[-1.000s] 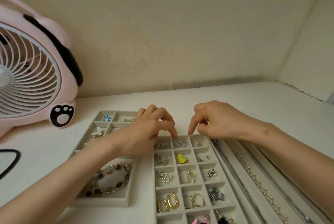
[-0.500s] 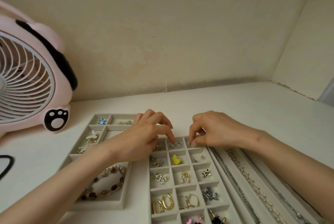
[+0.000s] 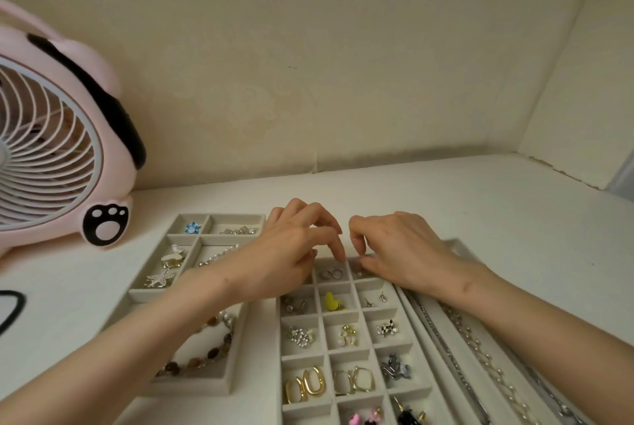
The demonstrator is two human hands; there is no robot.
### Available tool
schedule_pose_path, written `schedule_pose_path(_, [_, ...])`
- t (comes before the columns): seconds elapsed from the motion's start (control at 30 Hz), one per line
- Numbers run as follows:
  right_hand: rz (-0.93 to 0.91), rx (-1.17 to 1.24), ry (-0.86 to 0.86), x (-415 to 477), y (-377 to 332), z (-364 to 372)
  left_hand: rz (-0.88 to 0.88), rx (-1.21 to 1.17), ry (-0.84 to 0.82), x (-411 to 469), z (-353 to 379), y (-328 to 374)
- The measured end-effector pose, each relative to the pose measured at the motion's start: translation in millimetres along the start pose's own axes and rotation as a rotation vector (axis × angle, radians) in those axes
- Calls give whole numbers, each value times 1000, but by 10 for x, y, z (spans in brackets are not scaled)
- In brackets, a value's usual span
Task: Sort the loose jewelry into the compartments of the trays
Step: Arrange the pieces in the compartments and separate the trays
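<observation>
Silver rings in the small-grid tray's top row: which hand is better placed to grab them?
Probably the left hand: its index fingertip hangs at the far edge of the compartment holding the silver rings, while the right hand sits over the next compartment to the right.

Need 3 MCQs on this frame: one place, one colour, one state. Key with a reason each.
1. The yellow earring sits in the grid tray's: A left column, B middle column, C right column.
2. The flower charm in the left tray is: A blue, B red, C green.
3. The bead bracelet is: A held up by a hand, B lying in its compartment, C on the bare table.
Key: B, compartments flank it on both sides; A, blue petals show; B, it rests flat on the tray floor.
</observation>
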State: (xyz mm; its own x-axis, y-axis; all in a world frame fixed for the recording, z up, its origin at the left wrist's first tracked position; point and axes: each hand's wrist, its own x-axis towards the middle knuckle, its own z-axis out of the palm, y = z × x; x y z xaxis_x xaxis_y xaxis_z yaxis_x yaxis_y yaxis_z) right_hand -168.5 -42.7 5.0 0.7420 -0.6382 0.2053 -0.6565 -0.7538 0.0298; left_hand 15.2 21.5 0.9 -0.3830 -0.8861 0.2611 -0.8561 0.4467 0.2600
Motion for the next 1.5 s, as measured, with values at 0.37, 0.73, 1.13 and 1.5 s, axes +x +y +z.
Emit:
schedule_pose_path(0.37, [108, 192, -53, -16, 214, -262, -60, -22, -20, 124, 62, 10])
schedule_pose_path(0.73, [6, 48, -154, -17, 88, -170, -20, 45, -87, 195, 111, 84])
schedule_pose_path(1.13, [6, -74, -107, 9, 11, -111, -58, 20, -12, 170, 115, 19])
schedule_pose_path(1.5, [-23, -45, -93, -4, 13, -65, -57, 20, -41, 162, 121, 52])
